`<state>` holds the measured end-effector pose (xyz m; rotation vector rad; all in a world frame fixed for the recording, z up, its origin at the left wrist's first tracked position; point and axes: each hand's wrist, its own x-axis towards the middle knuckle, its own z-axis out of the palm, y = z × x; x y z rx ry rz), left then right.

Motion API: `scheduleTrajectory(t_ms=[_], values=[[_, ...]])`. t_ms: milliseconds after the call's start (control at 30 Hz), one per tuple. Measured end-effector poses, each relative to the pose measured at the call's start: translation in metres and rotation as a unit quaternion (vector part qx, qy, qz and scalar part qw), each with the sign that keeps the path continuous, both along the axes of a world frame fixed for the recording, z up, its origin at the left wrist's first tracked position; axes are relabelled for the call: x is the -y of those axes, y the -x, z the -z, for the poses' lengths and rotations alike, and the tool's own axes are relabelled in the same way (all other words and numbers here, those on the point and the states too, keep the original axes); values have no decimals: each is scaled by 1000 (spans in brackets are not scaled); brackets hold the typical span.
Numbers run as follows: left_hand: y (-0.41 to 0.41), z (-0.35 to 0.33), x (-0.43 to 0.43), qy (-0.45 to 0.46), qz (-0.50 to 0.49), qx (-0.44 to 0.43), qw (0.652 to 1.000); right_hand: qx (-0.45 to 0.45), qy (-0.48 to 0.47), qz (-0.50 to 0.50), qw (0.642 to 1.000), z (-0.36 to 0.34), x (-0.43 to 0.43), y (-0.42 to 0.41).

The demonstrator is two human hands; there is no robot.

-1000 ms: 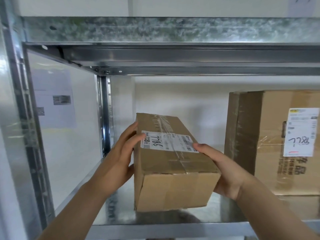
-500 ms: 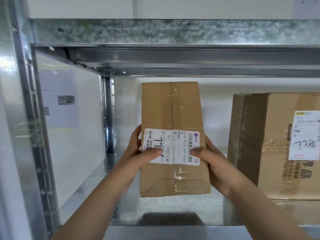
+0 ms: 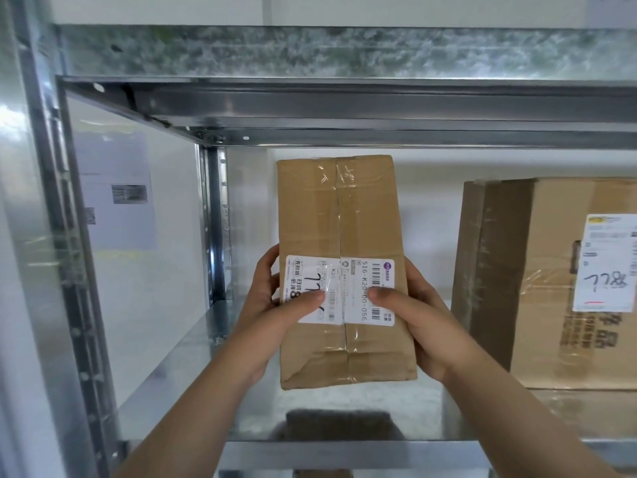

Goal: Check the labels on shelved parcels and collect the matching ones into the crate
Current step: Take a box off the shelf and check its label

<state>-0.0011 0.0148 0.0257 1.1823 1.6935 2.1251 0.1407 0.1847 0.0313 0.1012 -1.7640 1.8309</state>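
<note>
A small brown cardboard parcel [image 3: 339,232] stands upright in the air above the metal shelf [image 3: 193,384], its taped face turned toward me. A white shipping label [image 3: 358,281] with barcodes and handwritten digits runs across its lower half. My left hand [image 3: 275,315] grips the parcel's left edge, thumb lying over the label. My right hand [image 3: 417,322] grips the right edge, thumb also on the label. Both thumbs hide part of the writing. No crate is in view.
A larger cardboard box [image 3: 551,288] stands on the shelf at the right, with a white label [image 3: 606,263] handwritten 7786. A metal upright [image 3: 58,236] runs down the left. The upper shelf beam [image 3: 344,53] hangs close overhead. A white wall lies behind.
The parcel went from lying tilted near the shelf to standing upright with its labelled face toward me. Both hands moved along its sides and their thumbs now lie on the label.
</note>
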Motion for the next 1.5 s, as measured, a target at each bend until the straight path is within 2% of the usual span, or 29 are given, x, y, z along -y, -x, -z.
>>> scheduleTrajectory(t_ms=[300,567,633,800,967,1300,1433,1500], values=[[4,3,-1,26,2,1,1000,36,-31,17,999,2,-4,-3],[12,1,-4,30,-169,-14,985,-2,-5,46,999,-4,-5,-4],[7,-1,-4,44,-144,-20,988,-5,-39,51,998,-5,-1,-2],[-3,0,-4,54,39,-7,998,32,-94,15,995,-7,7,1],[-5,0,-5,44,122,17,991,83,-121,-44,988,-7,6,6],[-12,-1,-11,37,115,-6,993,50,-105,-21,993,2,10,10],[-11,1,-11,37,112,25,993,52,-112,-16,992,7,6,13],[-8,1,-8,25,122,82,989,58,-96,16,994,8,5,14]])
